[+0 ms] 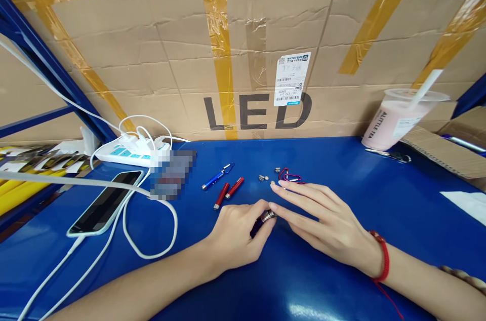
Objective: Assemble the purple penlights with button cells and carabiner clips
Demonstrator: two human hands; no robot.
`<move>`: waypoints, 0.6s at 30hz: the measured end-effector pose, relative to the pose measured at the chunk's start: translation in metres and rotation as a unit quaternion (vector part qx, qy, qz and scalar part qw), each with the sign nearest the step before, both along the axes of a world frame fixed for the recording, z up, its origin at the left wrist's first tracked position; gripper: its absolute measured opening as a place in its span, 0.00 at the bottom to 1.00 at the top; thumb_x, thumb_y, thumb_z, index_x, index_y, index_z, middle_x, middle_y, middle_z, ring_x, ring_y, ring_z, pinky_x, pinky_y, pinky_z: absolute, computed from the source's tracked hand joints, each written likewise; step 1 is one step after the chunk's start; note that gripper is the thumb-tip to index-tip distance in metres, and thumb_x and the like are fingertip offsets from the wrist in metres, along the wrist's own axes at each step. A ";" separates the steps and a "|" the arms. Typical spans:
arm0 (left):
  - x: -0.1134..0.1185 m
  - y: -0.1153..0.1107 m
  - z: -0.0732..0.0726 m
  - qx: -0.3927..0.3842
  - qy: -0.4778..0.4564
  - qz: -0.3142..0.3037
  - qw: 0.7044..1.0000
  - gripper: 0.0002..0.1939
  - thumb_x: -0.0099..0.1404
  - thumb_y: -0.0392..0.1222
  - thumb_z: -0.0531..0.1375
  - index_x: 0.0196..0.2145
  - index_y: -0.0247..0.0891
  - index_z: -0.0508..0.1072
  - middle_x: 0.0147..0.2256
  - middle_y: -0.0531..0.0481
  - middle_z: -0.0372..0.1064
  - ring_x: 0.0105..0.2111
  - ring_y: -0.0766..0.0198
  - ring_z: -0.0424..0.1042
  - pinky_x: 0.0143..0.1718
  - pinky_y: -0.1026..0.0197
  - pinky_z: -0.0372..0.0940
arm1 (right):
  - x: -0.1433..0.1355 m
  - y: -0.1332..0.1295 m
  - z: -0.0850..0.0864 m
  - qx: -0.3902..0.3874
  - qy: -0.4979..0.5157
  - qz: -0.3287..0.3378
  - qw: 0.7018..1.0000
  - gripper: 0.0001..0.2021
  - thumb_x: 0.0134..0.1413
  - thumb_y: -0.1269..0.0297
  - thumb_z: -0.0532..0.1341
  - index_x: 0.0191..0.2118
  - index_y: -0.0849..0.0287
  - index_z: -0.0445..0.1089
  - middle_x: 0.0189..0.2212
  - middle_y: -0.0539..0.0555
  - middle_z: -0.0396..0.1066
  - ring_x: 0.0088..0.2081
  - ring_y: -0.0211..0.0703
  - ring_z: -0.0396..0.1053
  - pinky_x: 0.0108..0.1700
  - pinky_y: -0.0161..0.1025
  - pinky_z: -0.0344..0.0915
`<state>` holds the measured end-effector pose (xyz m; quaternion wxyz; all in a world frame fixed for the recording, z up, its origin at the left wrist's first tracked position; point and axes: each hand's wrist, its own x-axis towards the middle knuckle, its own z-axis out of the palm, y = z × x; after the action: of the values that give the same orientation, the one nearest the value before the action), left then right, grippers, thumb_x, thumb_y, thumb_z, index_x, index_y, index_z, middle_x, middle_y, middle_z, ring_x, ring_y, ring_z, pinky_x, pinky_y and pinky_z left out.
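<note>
My left hand is closed around a small dark tube with a silver end, which looks like a mini flashlight; most of it is hidden by my fingers. My right hand has its fingers stretched out, and its index fingertip touches or nearly touches the silver end. Just beyond the right fingertips lie a red carabiner clip and a purple carabiner clip. Small silver pieces lie beside them. Farther left are a blue mini flashlight with a clip and two red tubes with silver ends.
At the left are a phone with a charging cable and a white power strip. A large taped cardboard box stands behind the blue table. A pink drink cup with a straw stands at the back right.
</note>
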<state>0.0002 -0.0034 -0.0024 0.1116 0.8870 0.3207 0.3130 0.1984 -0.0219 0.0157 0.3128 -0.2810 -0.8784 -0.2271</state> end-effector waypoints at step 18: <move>0.000 -0.002 0.001 -0.016 0.003 0.001 1.000 0.07 0.65 0.38 0.49 0.28 0.37 0.61 0.21 0.54 0.66 0.19 0.67 0.67 0.20 0.66 0.52 | -0.001 0.000 0.000 -0.014 0.010 0.022 1.000 0.12 0.62 0.72 0.51 0.48 0.61 0.66 0.45 0.55 0.70 0.51 0.42 0.64 0.47 0.39 0.61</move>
<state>0.0003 -0.0058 -0.0009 0.1241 0.8856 0.3269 0.3056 0.1971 -0.0222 0.0161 0.3226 -0.2686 -0.8842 -0.2051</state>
